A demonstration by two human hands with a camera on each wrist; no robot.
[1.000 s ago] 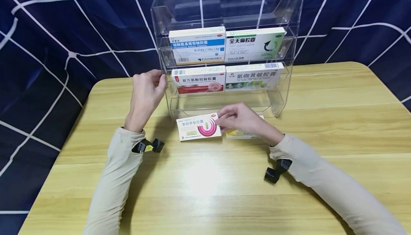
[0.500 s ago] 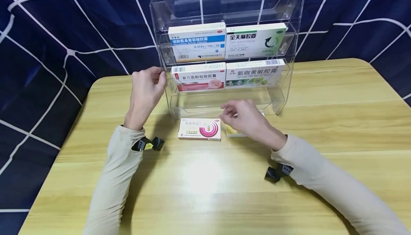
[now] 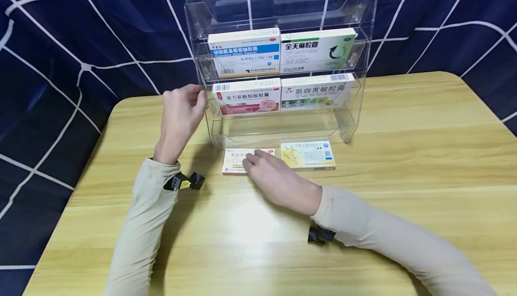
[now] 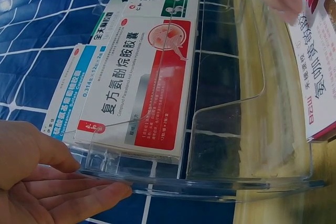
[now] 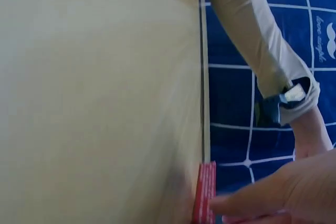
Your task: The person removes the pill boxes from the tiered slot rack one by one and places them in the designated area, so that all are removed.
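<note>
My left hand [image 3: 177,121] pinches the left side edge of a clear acrylic rack [image 3: 274,130]; the left wrist view puts thumb and fingers either side of its wall [image 4: 173,184]. Flat on the table before the rack lies a white medicine box [image 3: 232,163] with a pink ring design. Over its right part is my right hand [image 3: 282,183], fingers loosely bent and fingertips at the box top, hiding much of the print. In the right wrist view the thumb meets the box's red side [image 5: 205,192]. A white and yellow medicine box [image 3: 308,154] lies just right of it.
Upper rack tiers hold a blue-striped box [image 3: 244,53], a green and white box [image 3: 317,49], a red and white box [image 3: 246,96] and a white box with green pictures [image 3: 317,91]. Behind the wooden table [image 3: 424,152] hangs a dark blue cloth with white lines.
My right hand let the pink-ringed box down flat, hovered by the yellow box, then moved left and nearer onto the pink-ringed box. My left hand keeps its hold on the rack.
</note>
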